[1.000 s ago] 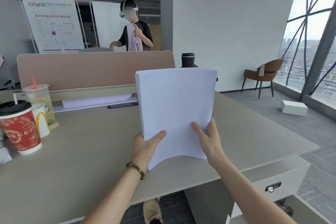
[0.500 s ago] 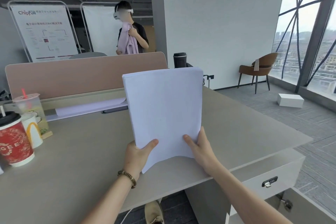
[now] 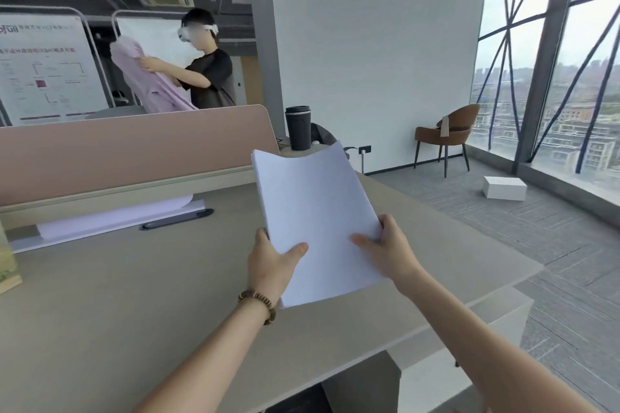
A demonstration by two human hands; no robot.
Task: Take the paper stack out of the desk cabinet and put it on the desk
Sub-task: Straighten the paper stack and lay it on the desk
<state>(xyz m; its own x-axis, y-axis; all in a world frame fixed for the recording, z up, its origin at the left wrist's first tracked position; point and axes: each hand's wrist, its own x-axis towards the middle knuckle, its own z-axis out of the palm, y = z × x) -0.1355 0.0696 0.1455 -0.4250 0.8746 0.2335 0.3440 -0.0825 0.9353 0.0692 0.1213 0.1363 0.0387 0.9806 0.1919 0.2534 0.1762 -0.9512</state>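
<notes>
Two bare forearms are being extended forward over the near edge of the desk (image 3: 110, 305), a beaded bracelet (image 3: 259, 304) being worn on the left wrist. The paper stack (image 3: 317, 214) is being held above the desk top by both hands, tilted with its far edge raised and slightly bowed, and it is not being rested on the surface. The left hand (image 3: 270, 265) is being closed on the stack's near left edge, the thumb being laid across the top sheet and the fingers being hidden beneath. The right hand (image 3: 385, 250) is being closed on the near right edge in the same way, thumb on top and fingers curled round the side. Below the desk's right corner, the pale top of the cabinet (image 3: 500, 315) is being shown, its front being hidden from this view. Farther along the desk, a dark pen-like bar (image 3: 176, 219) is being shown just in front of a white sheet (image 3: 117, 216) that is being tucked under the pink divider (image 3: 127, 147). A dark tumbler (image 3: 298, 127) is being shown beyond the divider's right end. Behind the divider, a person (image 3: 208, 77) in a dark shirt is being seen handling a lilac garment (image 3: 151, 80). Off to the right, a white box (image 3: 505, 188) is being shown on the floor, and a brown chair (image 3: 448, 134) near the window.
</notes>
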